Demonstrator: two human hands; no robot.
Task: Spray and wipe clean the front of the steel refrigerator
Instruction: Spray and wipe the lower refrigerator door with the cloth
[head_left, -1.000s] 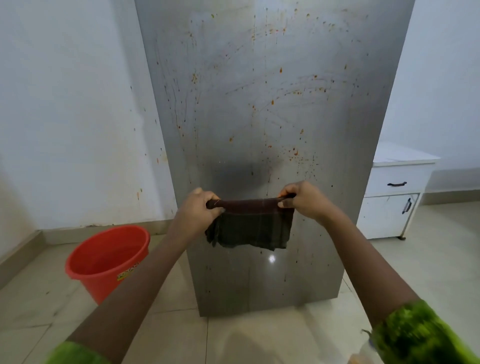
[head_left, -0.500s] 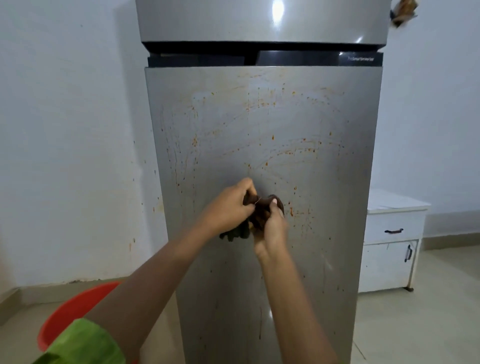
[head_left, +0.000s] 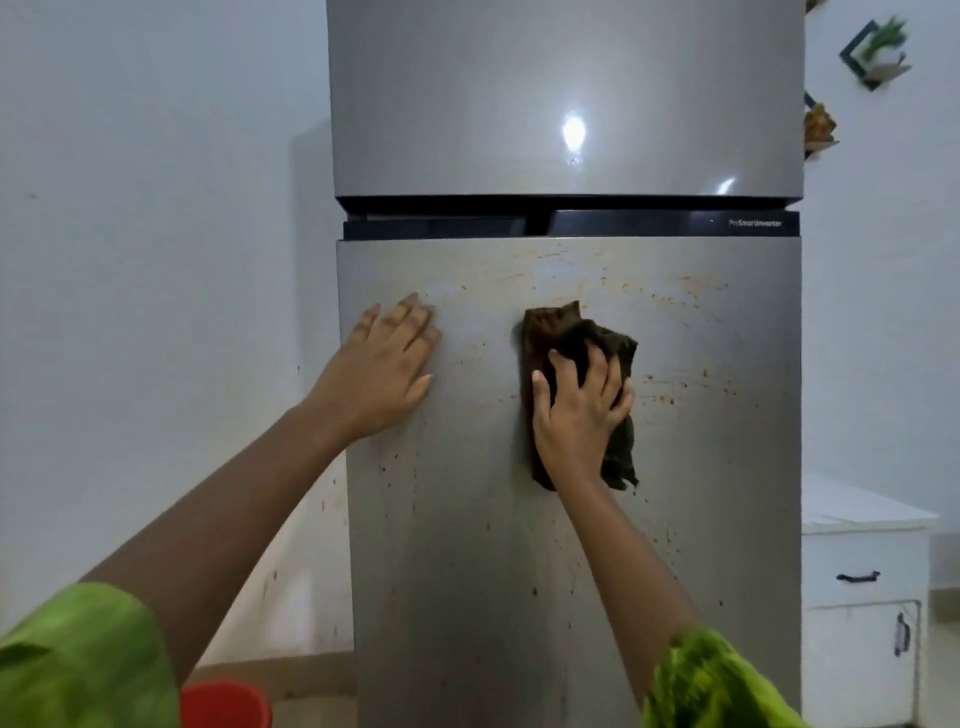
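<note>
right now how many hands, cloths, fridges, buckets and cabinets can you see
hands: 2 (left hand flat on the door, right hand pressing the cloth)
cloth: 1
refrigerator: 1
red bucket: 1
white cabinet: 1
total: 6

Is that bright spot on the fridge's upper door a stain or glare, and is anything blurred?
Head view: the bright spot on the upper door is glare, not a stain; the right sleeve and wall ornaments are blurred, while the cloth and orange stains on the lower door read clearly.
</note>
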